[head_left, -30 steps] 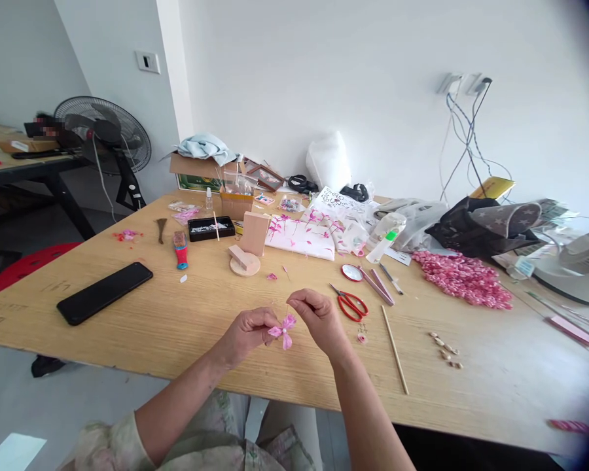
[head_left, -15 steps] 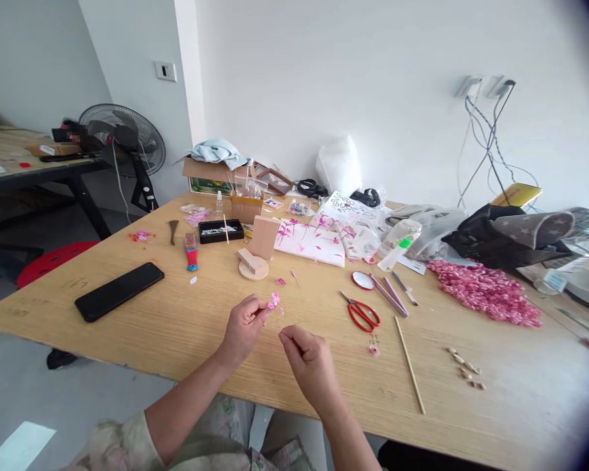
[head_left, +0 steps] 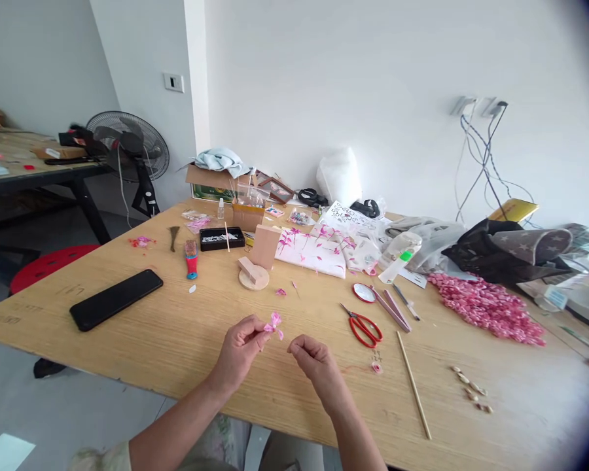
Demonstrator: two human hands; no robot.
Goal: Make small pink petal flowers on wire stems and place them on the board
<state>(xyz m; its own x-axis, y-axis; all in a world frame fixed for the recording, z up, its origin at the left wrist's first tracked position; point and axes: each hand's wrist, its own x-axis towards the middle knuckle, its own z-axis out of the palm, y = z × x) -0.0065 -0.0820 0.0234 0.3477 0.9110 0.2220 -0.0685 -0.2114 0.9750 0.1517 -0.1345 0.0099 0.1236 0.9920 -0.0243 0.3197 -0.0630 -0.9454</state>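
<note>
My left hand (head_left: pixel 241 350) pinches a small pink flower (head_left: pixel 273 324) between thumb and fingertips, above the wooden table. Just to the right of the flower, my right hand (head_left: pixel 314 363) has its thumb and fingers pressed together; what they hold, perhaps a fine thread, is too small to make out. A fine reddish thread lies right of that hand, near a small pink spool (head_left: pixel 376 368). Beyond the flower lie a loose pink petal piece (head_left: pixel 281 292) and a round wooden base (head_left: pixel 254 277) with small blocks. Red-handled scissors (head_left: pixel 364 328) lie to the right.
A black phone (head_left: pixel 116 299) lies at left, and a brush (head_left: pixel 191 259) stands nearer the middle. A white cloth (head_left: pixel 314 254) bears pink flowers. On the right are a thin wooden stick (head_left: pixel 413 384), a pink bead pile (head_left: pixel 485 307) and several small shell-like pieces (head_left: pixel 471 390).
The view has tilted up slightly, so the table things sit lower. My left hand still pinches the flower, which now appears turned and more upright. My right hand remains closed beside it.
</note>
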